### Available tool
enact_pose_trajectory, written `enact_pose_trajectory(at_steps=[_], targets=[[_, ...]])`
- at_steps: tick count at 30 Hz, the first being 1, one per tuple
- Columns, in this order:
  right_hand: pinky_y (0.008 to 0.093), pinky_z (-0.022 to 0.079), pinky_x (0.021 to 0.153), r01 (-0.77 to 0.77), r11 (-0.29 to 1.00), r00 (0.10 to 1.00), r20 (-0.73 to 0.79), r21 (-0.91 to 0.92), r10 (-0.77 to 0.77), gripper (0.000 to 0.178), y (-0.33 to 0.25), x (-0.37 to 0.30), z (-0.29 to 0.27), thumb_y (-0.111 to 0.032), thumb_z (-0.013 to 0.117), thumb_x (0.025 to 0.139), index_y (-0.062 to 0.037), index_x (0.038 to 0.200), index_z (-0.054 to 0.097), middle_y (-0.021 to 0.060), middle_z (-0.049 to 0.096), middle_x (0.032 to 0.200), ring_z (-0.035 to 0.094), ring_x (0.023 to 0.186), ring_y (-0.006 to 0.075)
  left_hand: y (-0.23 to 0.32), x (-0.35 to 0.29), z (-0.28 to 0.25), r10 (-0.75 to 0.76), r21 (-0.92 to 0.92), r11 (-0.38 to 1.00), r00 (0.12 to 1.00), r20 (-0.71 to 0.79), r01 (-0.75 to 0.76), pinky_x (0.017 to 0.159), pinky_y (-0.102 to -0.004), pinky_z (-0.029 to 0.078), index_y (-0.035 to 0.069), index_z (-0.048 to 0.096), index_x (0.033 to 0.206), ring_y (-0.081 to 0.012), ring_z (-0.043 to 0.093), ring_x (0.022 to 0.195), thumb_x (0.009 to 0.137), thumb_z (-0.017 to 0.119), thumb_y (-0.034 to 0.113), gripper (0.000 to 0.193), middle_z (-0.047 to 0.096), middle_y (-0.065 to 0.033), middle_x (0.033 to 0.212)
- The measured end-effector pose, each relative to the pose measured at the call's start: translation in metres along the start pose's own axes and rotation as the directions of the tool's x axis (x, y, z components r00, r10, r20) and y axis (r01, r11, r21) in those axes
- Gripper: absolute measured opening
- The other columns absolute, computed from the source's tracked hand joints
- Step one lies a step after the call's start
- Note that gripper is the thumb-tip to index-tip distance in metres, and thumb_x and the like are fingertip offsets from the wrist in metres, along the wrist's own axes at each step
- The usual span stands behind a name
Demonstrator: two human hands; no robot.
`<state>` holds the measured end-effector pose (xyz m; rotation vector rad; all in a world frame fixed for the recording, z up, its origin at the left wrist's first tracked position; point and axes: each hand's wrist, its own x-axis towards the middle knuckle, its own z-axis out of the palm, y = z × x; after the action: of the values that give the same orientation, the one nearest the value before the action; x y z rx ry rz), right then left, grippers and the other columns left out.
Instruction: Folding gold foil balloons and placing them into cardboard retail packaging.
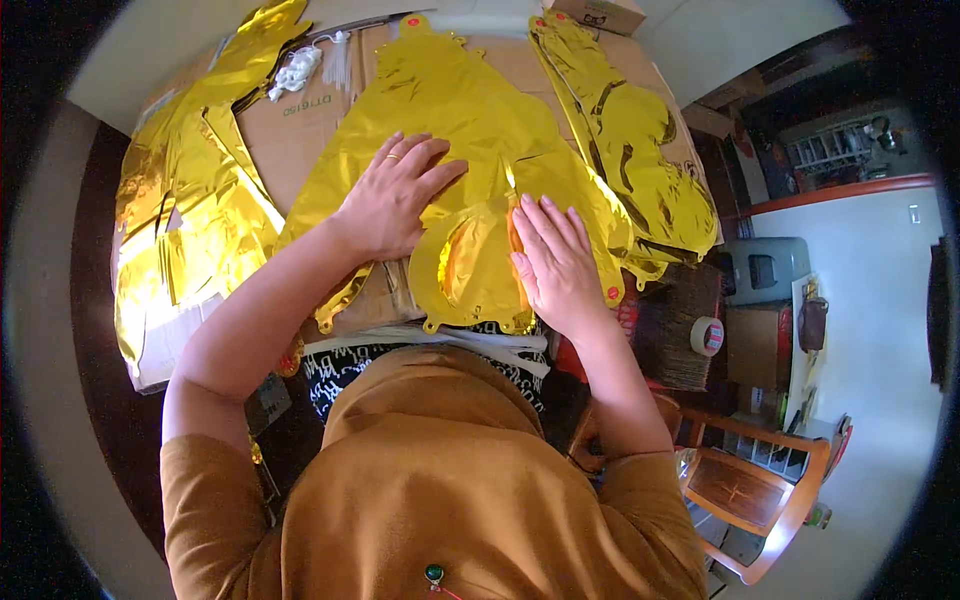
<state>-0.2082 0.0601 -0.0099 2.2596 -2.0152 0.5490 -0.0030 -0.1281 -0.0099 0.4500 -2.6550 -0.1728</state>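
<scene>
Head view: both hands lie flat, fingers spread, gripping nothing; the left hand (392,195) and right hand (556,262) press a gold foil balloon (470,130) onto flattened cardboard (300,125) covering the bench. More foil balloons (185,195) flank it. A tape roll (707,335), possibly on a stool, sits right.

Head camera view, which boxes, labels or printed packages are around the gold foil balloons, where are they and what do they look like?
Flattened cardboard sheet: under the foil balloons, brown, dark print near the left hand.
Small cardboard box: top edge, far side, brown with a dark mark.
Round stickers: red dots on balloon tabs, one beside the right hand.
Tape roll: right, white with a red edge.
</scene>
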Motion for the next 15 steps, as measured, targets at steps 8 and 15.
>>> enact_pose_trajectory(at_steps=[8, 15], targets=[[0.0544, 0.031, 0.115, 0.000, 1.000, 1.000, 0.018, -0.006, 0.000, 0.050, 0.004, 0.000, 0.000, -0.024, 0.061, 0.094, -0.0013, 0.138, 0.052, 0.0178, 0.045, 0.150, 0.039, 0.139, 0.0392, 0.008, 0.028, -0.029, 0.155, -0.155, 0.974, 0.985, -0.081, -0.166, 0.111, -0.0527, 0.038, 0.005, 0.063, 0.124, -0.0389, 0.052, 0.129, 0.083, 0.069, 0.018, 0.043, 0.059, -0.0164, 0.134], [0.0562, 0.030, 0.115, 0.020, 1.000, 0.999, 0.038, 0.009, -0.020, 0.055, 0.012, -0.001, 0.000, -0.030, 0.066, 0.091, -0.0019, 0.137, 0.054, 0.0173, 0.042, 0.153, 0.036, 0.140, 0.0415, 0.038, 0.032, 0.018, 0.335, -0.192, 0.927, 0.942, 0.030, -0.323, 0.110, -0.0475, 0.042, 0.001, 0.059, 0.131, -0.0339, 0.056, 0.127, 0.087, 0.069, 0.012, 0.046, 0.062, -0.0160, 0.132]])
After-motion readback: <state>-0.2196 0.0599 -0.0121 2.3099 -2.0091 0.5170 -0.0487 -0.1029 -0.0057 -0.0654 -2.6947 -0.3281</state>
